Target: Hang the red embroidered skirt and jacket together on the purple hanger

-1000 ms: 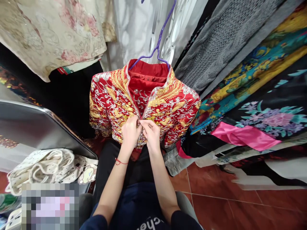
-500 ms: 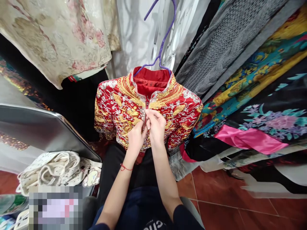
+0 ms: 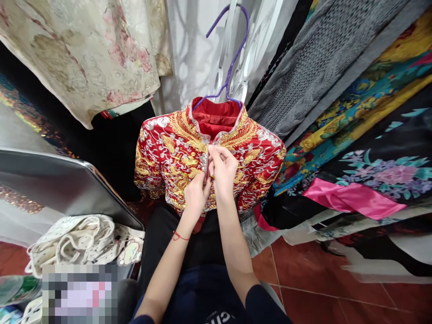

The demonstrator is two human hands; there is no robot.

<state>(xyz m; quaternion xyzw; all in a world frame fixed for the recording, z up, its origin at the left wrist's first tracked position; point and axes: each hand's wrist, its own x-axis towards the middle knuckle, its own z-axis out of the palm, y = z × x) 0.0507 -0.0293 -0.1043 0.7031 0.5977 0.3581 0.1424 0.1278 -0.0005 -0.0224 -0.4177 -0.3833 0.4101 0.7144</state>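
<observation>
A red jacket (image 3: 178, 155) with gold and silver embroidery and a stand-up collar hangs on a purple hanger (image 3: 232, 58) in front of me. My left hand (image 3: 196, 191) is closed on the front edge, part of the way down the chest. Higher up, my right hand (image 3: 222, 166) pinches the front edge just below the collar opening. The two front edges lie close together between my hands. My fingers hide whatever fastening is there. Inside the neck shows a small red label (image 3: 215, 119).
On the left, a floral cream garment (image 3: 84, 58) hangs above a metal-framed chair (image 3: 60, 175) with a bundled white cloth bag (image 3: 77, 238) on it. A grey knitted garment (image 3: 324, 58) and a black flowered one (image 3: 388, 171) hang at the right. Red tiles (image 3: 310, 274) cover the floor.
My right hand has shifted slightly up along the front edge, while the left stays lower, so the hands are a little further apart. The view has tilted slightly, showing more of the hanger's hook.
</observation>
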